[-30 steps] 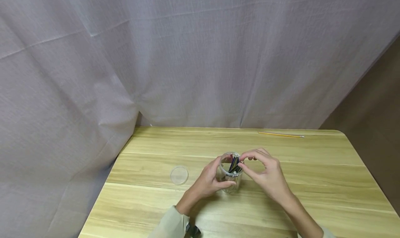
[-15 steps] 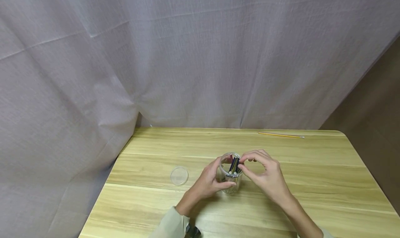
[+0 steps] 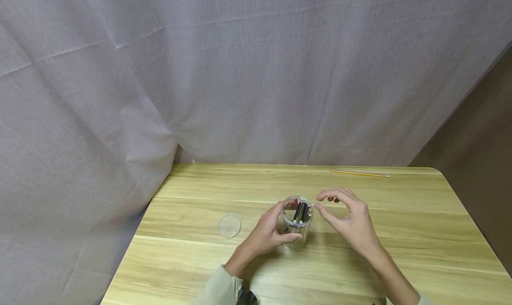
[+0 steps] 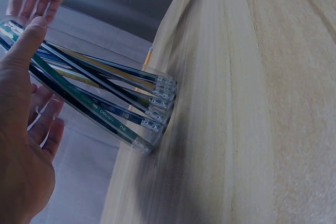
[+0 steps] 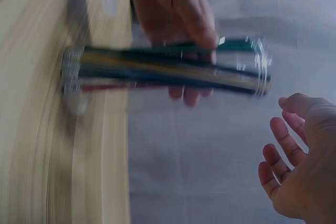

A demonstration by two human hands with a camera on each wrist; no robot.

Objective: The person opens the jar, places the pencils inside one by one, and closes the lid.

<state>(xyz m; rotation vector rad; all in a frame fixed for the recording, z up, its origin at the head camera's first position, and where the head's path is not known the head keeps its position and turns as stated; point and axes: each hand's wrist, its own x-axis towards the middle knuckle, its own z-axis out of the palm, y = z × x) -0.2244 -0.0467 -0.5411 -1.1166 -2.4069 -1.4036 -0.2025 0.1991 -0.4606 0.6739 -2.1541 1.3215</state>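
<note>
A clear jar [image 3: 287, 236] stands on the table with several dark, green and reddish pencils [image 3: 302, 212] inside it. My left hand [image 3: 267, 230] grips the jar from the left, its thumb across the front. In the left wrist view the pencils [image 4: 105, 85] lean together in the jar, their ferrule ends down at the base. My right hand [image 3: 351, 218] is just right of the rim, thumb and forefinger apart with nothing between them. The right wrist view shows that hand [image 5: 302, 156] away from the jar's mouth, fingers loosely bent.
A round clear lid [image 3: 230, 226] lies on the table left of the jar. Near the back edge, one yellow pencil [image 3: 360, 173] lies flat. Behind the wooden table [image 3: 180, 260] hangs a grey curtain [image 3: 256, 82].
My right hand has let go of a pencil at the rim and moved slightly right, its fingertips parting. The pencil now rests among the others. My left hand keeps its hold on the jar.
</note>
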